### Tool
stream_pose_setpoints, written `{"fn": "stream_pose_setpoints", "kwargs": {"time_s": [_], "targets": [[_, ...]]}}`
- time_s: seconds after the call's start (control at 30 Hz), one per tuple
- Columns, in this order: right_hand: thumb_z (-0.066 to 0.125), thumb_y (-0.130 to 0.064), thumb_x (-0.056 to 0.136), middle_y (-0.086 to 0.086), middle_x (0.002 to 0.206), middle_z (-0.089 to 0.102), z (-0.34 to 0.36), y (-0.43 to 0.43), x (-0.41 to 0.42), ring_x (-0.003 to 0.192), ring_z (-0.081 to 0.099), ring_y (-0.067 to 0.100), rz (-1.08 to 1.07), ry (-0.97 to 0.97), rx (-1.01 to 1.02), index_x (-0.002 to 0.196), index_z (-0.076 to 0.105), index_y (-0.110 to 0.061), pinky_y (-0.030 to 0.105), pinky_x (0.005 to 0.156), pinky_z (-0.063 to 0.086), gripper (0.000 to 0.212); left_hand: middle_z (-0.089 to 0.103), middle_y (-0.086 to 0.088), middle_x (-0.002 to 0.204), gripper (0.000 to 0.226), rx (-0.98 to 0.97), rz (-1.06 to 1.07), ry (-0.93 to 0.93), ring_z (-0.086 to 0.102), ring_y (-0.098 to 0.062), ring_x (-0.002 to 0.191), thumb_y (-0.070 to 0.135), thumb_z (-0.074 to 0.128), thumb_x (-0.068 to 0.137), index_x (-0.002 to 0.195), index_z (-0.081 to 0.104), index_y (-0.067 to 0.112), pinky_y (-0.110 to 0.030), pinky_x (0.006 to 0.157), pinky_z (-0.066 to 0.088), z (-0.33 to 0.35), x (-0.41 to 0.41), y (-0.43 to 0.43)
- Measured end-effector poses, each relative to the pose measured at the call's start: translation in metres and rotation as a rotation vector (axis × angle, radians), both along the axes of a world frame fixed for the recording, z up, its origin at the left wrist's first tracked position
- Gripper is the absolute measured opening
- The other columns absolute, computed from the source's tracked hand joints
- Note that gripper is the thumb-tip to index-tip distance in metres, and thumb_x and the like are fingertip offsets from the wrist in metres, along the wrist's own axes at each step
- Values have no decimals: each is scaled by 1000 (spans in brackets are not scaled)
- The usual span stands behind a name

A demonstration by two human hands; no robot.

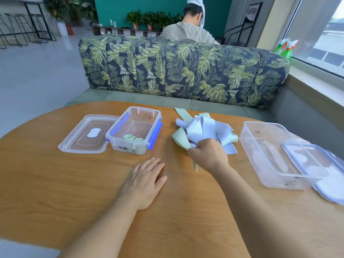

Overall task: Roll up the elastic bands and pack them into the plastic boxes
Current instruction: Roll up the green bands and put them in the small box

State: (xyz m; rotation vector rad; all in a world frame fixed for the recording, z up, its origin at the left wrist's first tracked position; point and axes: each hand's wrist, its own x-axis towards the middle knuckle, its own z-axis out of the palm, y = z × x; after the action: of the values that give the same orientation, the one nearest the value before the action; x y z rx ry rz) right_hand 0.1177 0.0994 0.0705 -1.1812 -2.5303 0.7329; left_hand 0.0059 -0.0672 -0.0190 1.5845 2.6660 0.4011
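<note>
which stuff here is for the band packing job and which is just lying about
Job: loose bands, green band gripped by right hand, blue-clipped box with rolled bands, large clear box, left lid, right lid.
Lying about: spray bottles, potted plants, sofa.

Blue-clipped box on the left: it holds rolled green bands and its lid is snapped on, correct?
No, the lid is off. In the head view it lies flat on the table just left of the blue-clipped box, which stands open. The rest holds: rolled green bands sit inside it.
</note>
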Motion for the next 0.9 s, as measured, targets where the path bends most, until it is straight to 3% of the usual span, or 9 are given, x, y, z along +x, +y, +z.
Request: {"fn": "stream_pose_setpoints", "kwargs": {"time_s": [0.2, 0.3, 0.4, 0.47, 0.57, 0.63, 0.8, 0.87, 0.9], "targets": [[60, -19, 78, -11, 39, 31, -21, -12, 50, 41, 29, 10, -82, 237, -358, 50, 42, -14, 24, 49, 26, 34, 33, 10, 153, 86, 48, 78, -23, 22, -8, 143, 62, -2, 77, 141, 43, 26, -28, 113, 17, -2, 8, -5], [61, -18, 76, -7, 46, 39, -31, -23, 61, 40, 30, 7, -55, 299, -450, 58, 51, -8, 22, 46, 27, 23, 54, 9, 136, 52, 203, 187, -125, 41, -12, 131, 50, 30, 93, 123, 62, 23, -26, 103, 29, -6, 24, -4], [61, -23, 70, 2, 56, 48, -34, -35, 61, 50, 38, 12, -61, 387, -530, 62, 55, -8, 21, 46, 31, 17, 70, 8, 99, 17, 507, 344, -684, 62, -17, 104, 23, 54, 96, 91, 70, 21, -18, 78, 44, 14, 51, 9], [60, -15, 76, -5, 49, 47, -35, -43, 60, 45, 38, 9, -32, 396, -524, 54, 51, -12, 22, 47, 32, 24, 71, 6, 88, 22, 590, 376, -1092, 66, -15, 89, 27, 52, 98, 84, 68, 22, -13, 63, 46, 35, 68, 20], [57, -26, 66, -3, 50, 56, -37, -58, 60, 46, 45, 9, 19, 361, -460, 57, 58, -13, 25, 51, 39, 16, 72, -1, 85, 33, 542, 454, -1509, 60, -15, 70, 42, 53, 95, 89, 71, 15, -23, 58, 40, 55, 78, 34], [55, -30, 60, 1, 56, 63, -38, -64, 65, 50, 49, 10, 69, 317, -411, 62, 63, -11, 28, 54, 43, 21, 69, -5, 81, 25, 541, 479, -1544, 57, -15, 63, 33, 58, 93, 90, 70, 12, -23, 54, 41, 56, 77, 38], [67, -12, 80, 1, 61, 57, -44, -52, 87, 56, 48, 11, 50, 490, -586, 66, 62, -6, 22, 54, 40, 16, 68, -15, 82, 12, 574, 552, -1505, 63, -23, 67, 4, 52, 92, 89, 64, 5, -30, 62, 52, 59, 72, 30], [65, -10, 81, -3, 71, 63, -52, -40, 90, 61, 54, 11, -43, 498, -501, 82, 66, -10, 22, 58, 45, 2, 66, -15, 82, 14, 579, 584, -1488, 61, -25, 67, 4, 51, 92, 86, 63, 6, -31, 63, 49, 64, 65, 20], [63, -10, 81, -5, 80, 65, -56, -36, 89, 67, 57, 10, -55, 440, -420, 95, 66, -15, 24, 65, 47, 16, 64, -16, 81, 14, 564, 582, -1460, 59, -25, 66, 5, 52, 91, 84, 64, 6, -31, 62, 47, 66, 61, 15]]}}
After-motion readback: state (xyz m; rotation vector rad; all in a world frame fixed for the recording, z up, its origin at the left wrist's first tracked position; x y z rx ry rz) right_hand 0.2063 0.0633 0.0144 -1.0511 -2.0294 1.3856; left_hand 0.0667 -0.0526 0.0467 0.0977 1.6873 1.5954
